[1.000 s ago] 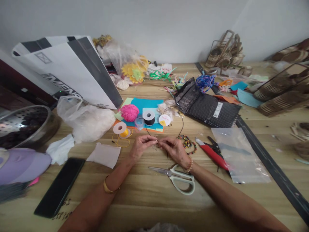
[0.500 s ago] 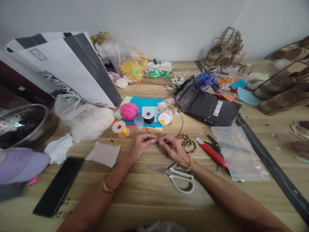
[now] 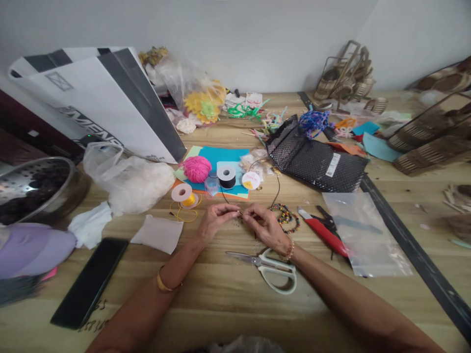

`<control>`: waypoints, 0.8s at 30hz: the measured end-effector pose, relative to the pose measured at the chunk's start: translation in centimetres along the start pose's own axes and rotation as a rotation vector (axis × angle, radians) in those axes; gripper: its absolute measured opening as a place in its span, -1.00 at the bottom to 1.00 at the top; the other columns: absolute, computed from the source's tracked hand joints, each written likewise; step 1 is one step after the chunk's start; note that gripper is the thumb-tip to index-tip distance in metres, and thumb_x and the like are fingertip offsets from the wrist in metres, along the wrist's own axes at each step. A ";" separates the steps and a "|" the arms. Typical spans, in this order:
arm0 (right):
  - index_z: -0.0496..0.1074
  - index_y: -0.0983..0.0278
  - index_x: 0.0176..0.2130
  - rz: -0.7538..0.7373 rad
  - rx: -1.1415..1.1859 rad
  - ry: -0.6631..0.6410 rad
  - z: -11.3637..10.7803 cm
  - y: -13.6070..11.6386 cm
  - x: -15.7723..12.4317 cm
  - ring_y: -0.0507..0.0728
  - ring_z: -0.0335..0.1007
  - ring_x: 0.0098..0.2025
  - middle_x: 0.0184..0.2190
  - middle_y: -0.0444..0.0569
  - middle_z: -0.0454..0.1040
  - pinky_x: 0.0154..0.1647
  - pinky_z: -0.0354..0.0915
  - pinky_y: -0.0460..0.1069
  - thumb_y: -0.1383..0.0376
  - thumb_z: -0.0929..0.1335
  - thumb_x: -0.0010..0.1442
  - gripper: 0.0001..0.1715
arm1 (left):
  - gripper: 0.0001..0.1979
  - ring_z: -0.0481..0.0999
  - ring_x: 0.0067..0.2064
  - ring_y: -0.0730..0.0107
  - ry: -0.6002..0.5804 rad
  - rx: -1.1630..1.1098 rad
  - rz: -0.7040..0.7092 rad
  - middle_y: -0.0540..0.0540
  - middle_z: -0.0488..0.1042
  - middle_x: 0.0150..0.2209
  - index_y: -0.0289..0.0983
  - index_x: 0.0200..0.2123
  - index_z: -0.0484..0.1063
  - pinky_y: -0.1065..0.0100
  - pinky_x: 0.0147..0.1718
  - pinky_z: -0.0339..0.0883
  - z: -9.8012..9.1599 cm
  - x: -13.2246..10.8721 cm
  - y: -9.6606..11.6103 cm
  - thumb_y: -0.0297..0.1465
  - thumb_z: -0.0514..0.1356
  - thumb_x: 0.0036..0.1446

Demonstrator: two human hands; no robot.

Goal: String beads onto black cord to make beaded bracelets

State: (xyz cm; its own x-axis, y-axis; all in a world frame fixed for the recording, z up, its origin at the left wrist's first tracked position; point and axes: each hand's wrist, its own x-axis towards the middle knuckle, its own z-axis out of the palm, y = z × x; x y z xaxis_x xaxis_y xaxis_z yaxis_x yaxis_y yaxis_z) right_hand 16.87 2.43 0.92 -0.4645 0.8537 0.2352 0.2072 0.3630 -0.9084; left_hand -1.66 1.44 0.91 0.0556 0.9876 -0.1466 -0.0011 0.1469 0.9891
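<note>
My left hand [image 3: 216, 220] and my right hand [image 3: 265, 226] meet over the middle of the wooden table [image 3: 228, 304], fingertips pinched together on a thin black cord [image 3: 276, 190] that loops back toward the black spool [image 3: 226, 177]. Something tiny sits between the fingertips; I cannot make it out. A string of coloured beads [image 3: 286, 216] lies just right of my right hand. White-handled scissors [image 3: 274, 268] lie under my right wrist.
Pink yarn ball [image 3: 196, 168], yellow thread spool [image 3: 183, 195], red pliers [image 3: 324, 233], a clear zip bag [image 3: 364, 235] and a black mesh pouch [image 3: 316, 162] surround the hands. A phone [image 3: 90, 282], tissue [image 3: 158, 234], plastic bag [image 3: 128, 179], paper shopping bag [image 3: 99, 103] and metal bowl [image 3: 33, 189] sit left.
The hands stay pinched on the cord with only slight finger shifts. The view has tilted a little, so everything sits marginally higher in frame.
</note>
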 end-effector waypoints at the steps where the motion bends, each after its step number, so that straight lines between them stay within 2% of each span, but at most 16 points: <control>1: 0.40 0.30 -0.35 0.002 0.000 0.002 0.0 0.0 0.0 0.05 0.29 -0.41 -0.44 -0.07 0.41 -0.38 0.21 -0.08 0.21 0.27 0.26 -0.76 | -0.79 0.59 -0.26 0.26 0.003 -0.003 -0.002 -0.11 0.65 -0.33 -0.31 -0.36 0.60 0.28 -0.19 0.44 0.0 0.0 0.0 -0.35 0.37 -0.13; 24: 0.42 0.32 -0.34 0.012 0.010 0.013 0.1 0.3 0.0 0.04 0.29 -0.42 -0.45 -0.08 0.41 -0.41 0.20 -0.10 0.22 0.28 0.26 -0.77 | -0.77 0.59 -0.27 0.27 0.025 -0.064 -0.031 -0.09 0.64 -0.34 -0.31 -0.37 0.59 0.27 -0.16 0.43 0.1 0.0 -0.1 -0.34 0.40 -0.17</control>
State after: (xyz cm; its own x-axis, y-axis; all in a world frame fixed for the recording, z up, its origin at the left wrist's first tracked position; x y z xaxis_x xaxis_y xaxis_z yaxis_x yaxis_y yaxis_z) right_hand 16.86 2.52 0.57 -0.4512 0.8626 0.2289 0.2039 0.3494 -0.9145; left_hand -1.58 1.43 0.78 0.0318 0.9834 -0.1785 -0.0632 0.1802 0.9816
